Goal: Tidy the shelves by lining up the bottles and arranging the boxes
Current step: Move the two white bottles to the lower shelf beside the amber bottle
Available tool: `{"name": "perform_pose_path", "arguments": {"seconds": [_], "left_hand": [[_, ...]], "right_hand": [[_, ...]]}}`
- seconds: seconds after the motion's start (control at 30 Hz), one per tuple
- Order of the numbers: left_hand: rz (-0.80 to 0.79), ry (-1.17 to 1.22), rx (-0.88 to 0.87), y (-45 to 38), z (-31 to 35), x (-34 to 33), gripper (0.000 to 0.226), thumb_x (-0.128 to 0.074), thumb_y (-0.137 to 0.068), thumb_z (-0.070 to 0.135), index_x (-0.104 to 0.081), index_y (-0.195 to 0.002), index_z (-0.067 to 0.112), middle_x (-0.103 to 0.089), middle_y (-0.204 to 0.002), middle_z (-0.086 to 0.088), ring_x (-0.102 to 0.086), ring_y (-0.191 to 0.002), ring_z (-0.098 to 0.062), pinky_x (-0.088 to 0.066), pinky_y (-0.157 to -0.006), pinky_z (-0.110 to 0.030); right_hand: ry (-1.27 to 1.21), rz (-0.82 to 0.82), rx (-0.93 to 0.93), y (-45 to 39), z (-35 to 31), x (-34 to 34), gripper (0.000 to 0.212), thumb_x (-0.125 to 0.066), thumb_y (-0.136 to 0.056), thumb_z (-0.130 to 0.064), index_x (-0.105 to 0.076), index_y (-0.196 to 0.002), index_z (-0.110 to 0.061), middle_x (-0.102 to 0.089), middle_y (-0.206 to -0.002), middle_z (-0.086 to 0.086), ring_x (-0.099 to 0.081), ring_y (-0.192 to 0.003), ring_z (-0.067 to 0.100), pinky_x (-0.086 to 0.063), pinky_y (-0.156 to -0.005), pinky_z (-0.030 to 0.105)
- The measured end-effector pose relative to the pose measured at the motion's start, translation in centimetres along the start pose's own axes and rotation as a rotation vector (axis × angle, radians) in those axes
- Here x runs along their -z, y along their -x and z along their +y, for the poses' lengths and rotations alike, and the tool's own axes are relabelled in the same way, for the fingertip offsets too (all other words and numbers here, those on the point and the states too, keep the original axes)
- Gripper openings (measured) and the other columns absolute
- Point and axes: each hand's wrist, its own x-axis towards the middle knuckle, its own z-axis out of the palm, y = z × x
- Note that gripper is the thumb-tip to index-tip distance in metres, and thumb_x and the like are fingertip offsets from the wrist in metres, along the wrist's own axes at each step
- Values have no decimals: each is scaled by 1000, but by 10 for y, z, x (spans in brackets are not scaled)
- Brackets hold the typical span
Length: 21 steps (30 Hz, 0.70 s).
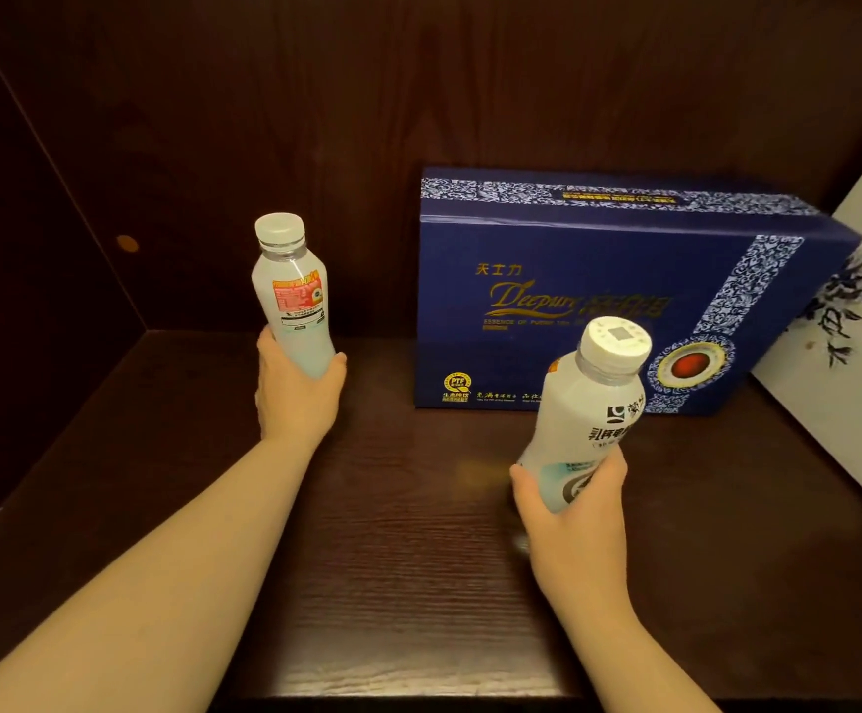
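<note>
My left hand grips the lower part of a pale white-and-teal bottle with a white cap, held nearly upright near the back of the dark wooden shelf. My right hand holds a second bottle of the same kind, tilted to the right, closer to me and in front of the box. A dark blue box with gold lettering stands on its long edge against the back right of the shelf.
A white box with a blue flower print leans at the far right, touching the blue box. The shelf's dark side wall closes the left, the back panel is behind. The shelf's front edge runs along the bottom.
</note>
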Motion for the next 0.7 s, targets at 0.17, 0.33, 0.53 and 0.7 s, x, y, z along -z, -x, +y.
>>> {"name": "perform_pose_path", "arguments": {"seconds": [0.17, 0.33, 0.53, 0.7], "left_hand": [[-21, 16, -42, 15, 3, 7, 76, -79, -79, 37, -35, -137, 16, -54, -127, -8, -55, -114, -26, -53, -89, -51], [-75, 101, -47, 53, 16, 17, 74, -79, -80, 30, -34, -137, 14, -51, -127, -9, -54, -116, -27, -51, -93, -51], [-158, 231, -91, 121, 59, 34, 65, -76, -70, 43, -36, -120, 36, -56, -108, 12, -60, -93, -4, -46, -66, -22], [-284, 318, -132, 182, 116, 47, 67, -80, -70, 37, -40, -122, 27, -65, -107, -2, -67, -92, -16, -57, -68, -33]], "right_hand": [[-6, -10, -19, 4, -3, 2, 80, -81, -79, -34, -32, -143, -31, -56, -126, -2, -57, -113, 19, -54, -85, 42], [-68, -51, -52, 13, -12, 18, 79, -82, -79, -33, -34, -142, -33, -56, -127, -2, -58, -113, 18, -56, -86, 47], [-142, -22, -2, 25, -38, 71, 73, -82, -78, -35, -34, -132, -48, -57, -124, -13, -59, -111, 9, -54, -85, 30], [-161, 49, 70, 37, -65, 143, 73, -84, -74, -41, -36, -128, -51, -58, -123, -15, -59, -108, 1, -49, -78, 11]]}}
